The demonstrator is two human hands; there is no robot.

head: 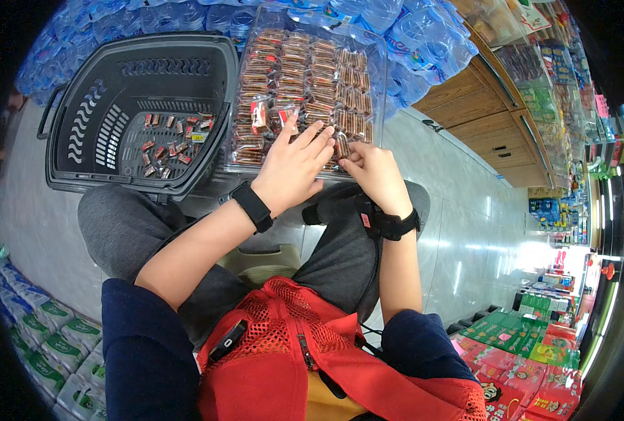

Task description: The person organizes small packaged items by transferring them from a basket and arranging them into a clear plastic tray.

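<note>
A clear plastic box [383,94] stands before my knees, filled with several rows of small brown wrapped snack packets [322,68] set on edge. Two red-and-white packets [259,117] lie flat on top of the rows. Spread over the near part of the box, my left hand [295,164] rests its fingertips on the packets and grasps none. At the near right corner my right hand [376,171] pinches a wrapped packet [342,146] between thumb and fingers. Left of the box, a dark grey plastic basket [141,184] holds several small wrapped pieces [172,148] scattered on its bottom.
Shrink-wrapped water bottles [422,39] are stacked behind the box and basket. Wooden cabinets [480,113] stand along the right. Red and green cartons [522,363] lie at the lower right, white-and-green packs [59,347] at the lower left. Grey tiles [449,221] cover the floor.
</note>
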